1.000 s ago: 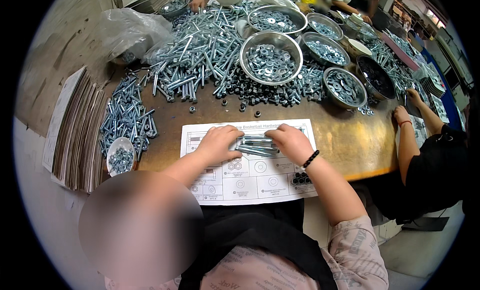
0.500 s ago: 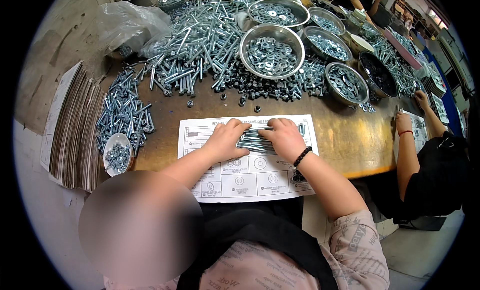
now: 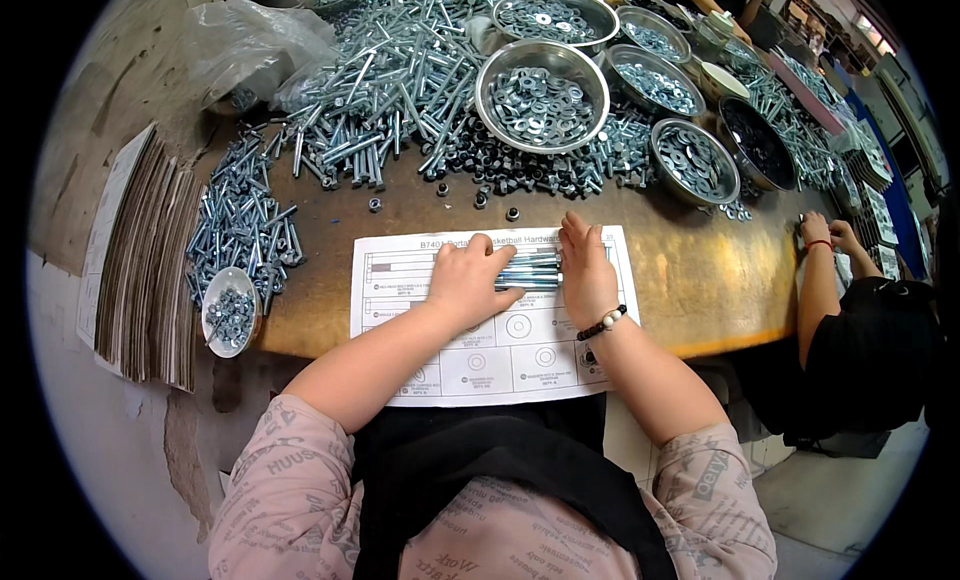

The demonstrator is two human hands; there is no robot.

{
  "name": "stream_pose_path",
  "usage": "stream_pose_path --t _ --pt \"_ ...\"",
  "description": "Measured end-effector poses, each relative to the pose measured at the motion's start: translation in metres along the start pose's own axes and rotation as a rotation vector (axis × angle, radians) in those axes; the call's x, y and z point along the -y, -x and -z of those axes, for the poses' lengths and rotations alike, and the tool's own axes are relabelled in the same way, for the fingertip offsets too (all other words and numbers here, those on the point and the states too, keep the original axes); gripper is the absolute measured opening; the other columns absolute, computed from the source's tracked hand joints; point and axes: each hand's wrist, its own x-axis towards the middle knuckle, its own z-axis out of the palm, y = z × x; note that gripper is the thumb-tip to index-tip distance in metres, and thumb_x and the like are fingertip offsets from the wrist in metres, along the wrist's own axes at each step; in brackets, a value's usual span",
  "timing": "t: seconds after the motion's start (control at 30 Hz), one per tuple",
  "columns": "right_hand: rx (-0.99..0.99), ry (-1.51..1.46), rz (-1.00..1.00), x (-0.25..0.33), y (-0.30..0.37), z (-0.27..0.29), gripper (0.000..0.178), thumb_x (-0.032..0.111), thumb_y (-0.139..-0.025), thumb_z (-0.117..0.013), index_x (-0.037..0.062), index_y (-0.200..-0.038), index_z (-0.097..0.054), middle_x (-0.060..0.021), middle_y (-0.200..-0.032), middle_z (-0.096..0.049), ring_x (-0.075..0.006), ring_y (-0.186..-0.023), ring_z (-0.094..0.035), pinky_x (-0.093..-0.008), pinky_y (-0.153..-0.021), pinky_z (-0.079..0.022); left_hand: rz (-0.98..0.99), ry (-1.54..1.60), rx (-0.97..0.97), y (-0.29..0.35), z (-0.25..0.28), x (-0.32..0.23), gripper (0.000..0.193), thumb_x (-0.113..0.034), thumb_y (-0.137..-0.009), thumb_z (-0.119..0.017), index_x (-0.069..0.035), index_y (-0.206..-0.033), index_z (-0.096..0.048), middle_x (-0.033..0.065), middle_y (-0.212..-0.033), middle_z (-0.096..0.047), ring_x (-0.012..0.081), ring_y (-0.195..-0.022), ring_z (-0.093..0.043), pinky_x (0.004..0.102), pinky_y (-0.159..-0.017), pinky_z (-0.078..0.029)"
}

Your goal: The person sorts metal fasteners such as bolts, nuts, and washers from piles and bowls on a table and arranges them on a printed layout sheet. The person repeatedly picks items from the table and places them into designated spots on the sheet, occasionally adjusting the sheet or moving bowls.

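Observation:
A bundle of long silver bolts (image 3: 530,271) lies across the upper part of a printed paper sheet (image 3: 440,365) with outlined drawings. My left hand (image 3: 468,278) is closed around the bundle's left side, its thumb below and its fingers above. At the other end, my right hand (image 3: 588,275) stands with fingers stretched straight, the palm side against the bolt ends. Beyond the sheet is a big heap of bolts (image 3: 370,100), with black-and-silver nuts (image 3: 550,175) along its near edge.
Metal bowls of washers (image 3: 541,105) stand behind the sheet. A small white bowl of nuts (image 3: 230,315) sits at the left beside shorter bolts (image 3: 245,220) and a stack of cardboard sheets (image 3: 145,270). A co-worker's hands (image 3: 825,235) are at the right.
My right hand has gone from curled over the bolts to straight-fingered at their right ends. My left hand has shifted slightly right, and the bolts now lie more evenly side by side.

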Motion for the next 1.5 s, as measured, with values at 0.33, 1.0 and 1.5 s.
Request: stream_pose_path --t 0.33,1.0,1.5 --pt "-0.035 0.062 -0.008 0.002 -0.004 0.007 0.058 0.042 -0.094 -0.034 -0.0003 -0.134 -0.031 -0.0164 -0.141 -0.026 -0.026 -0.131 -0.024 -0.0366 -0.107 -0.019 0.06 0.107 -0.023 -0.003 -0.001 0.004 0.064 -0.035 -0.063 -0.072 -0.008 -0.118 -0.052 0.0128 -0.109 -0.05 0.0263 -0.092 -0.053 0.0372 -0.084 -0.039" --pt "0.207 1.819 0.243 0.029 -0.009 0.005 0.014 0.015 -0.078 -0.059 0.0029 -0.085 -0.06 -0.0141 -0.087 -0.057 -0.0313 -0.087 -0.054 -0.0379 -0.076 -0.046 -0.167 0.21 -0.045 0.009 0.002 0.035 0.044 -0.019 -0.066 -0.071 -0.007 -0.105 -0.057 0.0085 -0.11 -0.051 0.0256 -0.099 -0.05 0.0369 -0.09 -0.034" --pt "-0.019 0.069 0.002 0.005 -0.006 -0.003 0.069 0.052 -0.093 -0.023 -0.0029 -0.136 -0.024 -0.0183 -0.144 -0.019 -0.0272 -0.135 -0.013 -0.0377 -0.109 -0.008 0.057 0.052 0.035 -0.006 0.003 -0.001 0.052 -0.035 -0.066 -0.069 -0.013 -0.111 -0.057 0.0101 -0.101 -0.052 0.0243 -0.088 -0.054 0.0369 -0.083 -0.037"
